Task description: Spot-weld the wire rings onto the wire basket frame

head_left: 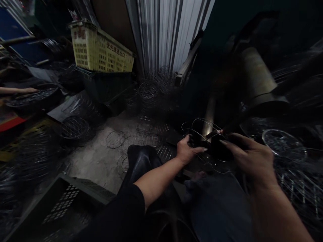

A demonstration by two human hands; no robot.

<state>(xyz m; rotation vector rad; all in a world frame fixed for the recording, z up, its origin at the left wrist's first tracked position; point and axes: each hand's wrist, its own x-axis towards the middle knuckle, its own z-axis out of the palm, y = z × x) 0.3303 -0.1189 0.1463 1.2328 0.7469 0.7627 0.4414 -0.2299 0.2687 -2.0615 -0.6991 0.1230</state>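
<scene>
My left hand point(186, 152) is closed around the near-left rim of a thin wire ring point(205, 129), with the fingers curled tight and the thumb pointing to the right. My right hand point(248, 158) is on the other side of the same piece; its fingers are bent and pinch something dark at the ring's right edge, but the picture is too dark and blurred there to say exactly what it grips. The ring stands just in front of a dark machine point(254, 84), and a small bright spot shows between my two hands, where the wire meets a metal part.

My knees are directly under the hands, so there is little free space below them. On my right side a pile of wire baskets point(285, 143) lies close to my right wrist. On my left the concrete floor point(101, 158) has some open room, with loose wire rings lying flat on it. Further away, round wire grids point(148, 90) are stacked by the corrugated wall, and a yellow crate point(99, 48) sits on top of a dark crate. At the far left edge another person's arm point(17, 90) rests on a round tray.
</scene>
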